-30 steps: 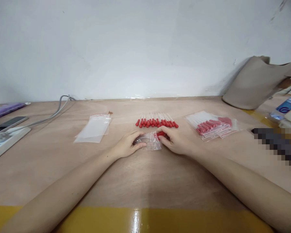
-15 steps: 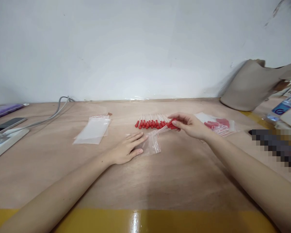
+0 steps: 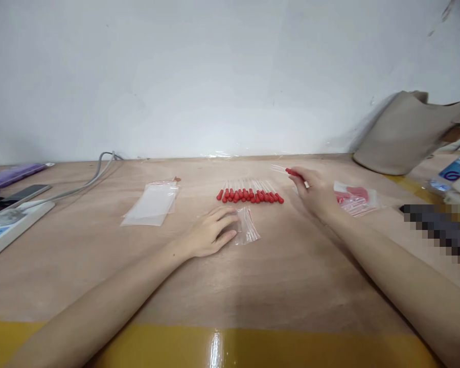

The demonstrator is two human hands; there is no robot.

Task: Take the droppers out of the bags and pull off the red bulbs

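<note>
Bearings taken from the row of droppers (image 3: 249, 196), with the wall (image 3: 222, 76) at 12 o'clock. Laid side by side on the table (image 3: 199, 291), red bulbs toward 6, thin clear stems toward 12.

Left hand (image 3: 210, 232) noted at 8 o'clock from the row, palm down, resting over a clear bag (image 3: 248, 227). Grip loose and spread: fingers slightly bent, thumb set apart from them. Clear bag located at 6 o'clock, just beside the row, lying flat, partly covered by the fingers, creased and shiny, red-lined mouth facing 3.

Right hand (image 3: 318, 197) noted at 3 o'clock. Grip pinching a few loose droppers (image 3: 292, 173) by the red bulbs, between thumb and fingers; held at 2 o'clock from the row and apart from it, stems directed toward 10. Partly covered by the fingers; cannot tell the exact count.

Filled bags (image 3: 358, 197) located at 3 o'clock, beyond the right hand and partly hidden by it; red bulbs visible through the plastic. Stack of bags (image 3: 147, 204) located at 9, lying flat, well apart from the left hand.

Farther out at 9: power strip (image 3: 19, 225), grey cord (image 3: 95, 176), phone (image 3: 28, 193), purple pack (image 3: 15, 175). At 2, near the wall: beige container (image 3: 394, 133). At 6, along the near edge: yellow tape (image 3: 184, 347).
</note>
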